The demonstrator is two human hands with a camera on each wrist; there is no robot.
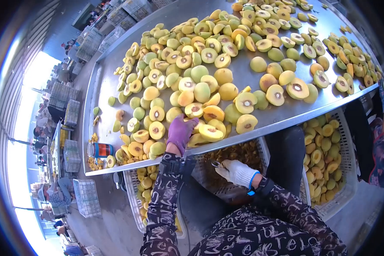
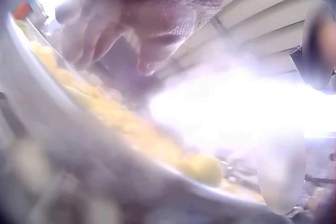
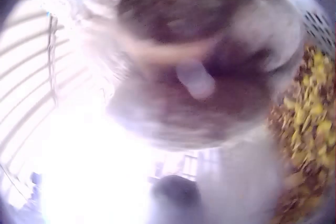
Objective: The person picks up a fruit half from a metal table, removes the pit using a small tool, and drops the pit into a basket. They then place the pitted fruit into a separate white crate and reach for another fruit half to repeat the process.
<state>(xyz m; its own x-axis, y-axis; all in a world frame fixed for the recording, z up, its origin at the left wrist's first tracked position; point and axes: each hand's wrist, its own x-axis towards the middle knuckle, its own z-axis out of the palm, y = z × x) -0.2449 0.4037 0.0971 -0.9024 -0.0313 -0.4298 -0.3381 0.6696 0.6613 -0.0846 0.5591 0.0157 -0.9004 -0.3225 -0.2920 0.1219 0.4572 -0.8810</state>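
My left hand, in a purple glove, reaches over the near edge of the metal table into a heap of halved yellow peaches. Its fingers are at a cut peach half and beside another half. In the left wrist view, the bare fingertips hang loosely apart with nothing seen between them. Lower and to the right, my right hand, in a white glove, grips a small tool with a metal loop tip. The right wrist view shows the tool's pale handle end within the curled hand.
Below the table edge is a crate of brown and yellow scraps. Crates of peach halves stand left and right. A jar with orange contents sits at the table's left corner. Other people and stacked crates are further left.
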